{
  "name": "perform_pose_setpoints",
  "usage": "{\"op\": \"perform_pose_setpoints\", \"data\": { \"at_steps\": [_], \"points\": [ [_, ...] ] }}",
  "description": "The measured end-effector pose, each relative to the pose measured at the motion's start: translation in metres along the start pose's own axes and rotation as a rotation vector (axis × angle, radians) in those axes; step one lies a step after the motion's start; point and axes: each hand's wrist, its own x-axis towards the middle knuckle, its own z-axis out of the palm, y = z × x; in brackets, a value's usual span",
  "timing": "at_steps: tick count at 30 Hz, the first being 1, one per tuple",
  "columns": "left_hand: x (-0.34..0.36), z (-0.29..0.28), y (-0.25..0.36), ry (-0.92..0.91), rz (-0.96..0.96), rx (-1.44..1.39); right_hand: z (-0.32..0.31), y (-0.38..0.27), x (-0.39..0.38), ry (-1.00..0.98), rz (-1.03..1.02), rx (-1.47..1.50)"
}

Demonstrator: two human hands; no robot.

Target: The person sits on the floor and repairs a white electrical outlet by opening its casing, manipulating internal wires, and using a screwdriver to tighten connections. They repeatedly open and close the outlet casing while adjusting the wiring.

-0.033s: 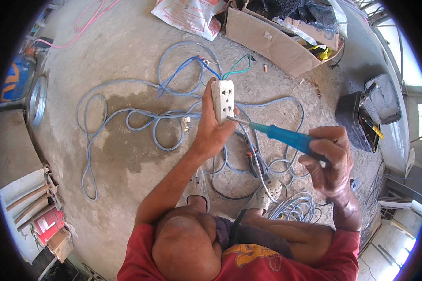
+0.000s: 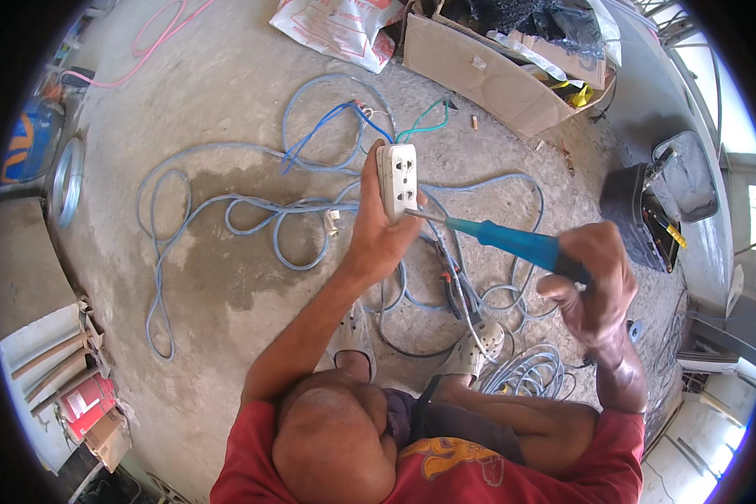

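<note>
My left hand (image 2: 378, 239) is wrapped round a white power outlet block (image 2: 404, 175), held upright above the floor. Blue wires (image 2: 344, 107) and green wires (image 2: 427, 128) stick out of its far end. A screwdriver (image 2: 508, 244) with a translucent blue handle slants across from the right, its tip at the near end of the outlet face, by my left thumb. The fingers of my right hand (image 2: 598, 281) are curled round the handle's dark butt end, slightly blurred. Beneath the outlet block, pliers (image 2: 452, 281) with orange-and-black handles lie on the floor, partly hidden by cable.
Loops of grey-blue cable (image 2: 227, 147) spread over the concrete floor, with a coil (image 2: 525, 370) beside my right shoe. A cardboard box (image 2: 470, 71) stands at the far side, next to a printed sack (image 2: 336, 29). An open black toolbox (image 2: 626, 206) sits at the right.
My right hand's fingers have shifted round the screwdriver handle, and the handle has turned slightly. The left hand and the outlet block are almost unmoved.
</note>
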Motion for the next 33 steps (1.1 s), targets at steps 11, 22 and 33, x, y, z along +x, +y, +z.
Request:
{"op": "perform_pose_setpoints", "data": {
  "at_steps": [11,22,33],
  "points": [
    [0.0,-0.002,-0.001,-0.004,0.015,0.034,0.002,-0.008,0.014,0.045,0.065,0.054],
    [-0.001,-0.004,-0.005,0.005,-0.001,-0.043,0.012,-0.002,0.01,0.075,-0.028,0.21],
    [-0.002,-0.007,-0.008,-0.014,-0.012,-0.009,0.003,-0.002,0.014,-0.031,-0.109,-0.016]
  ]
}}
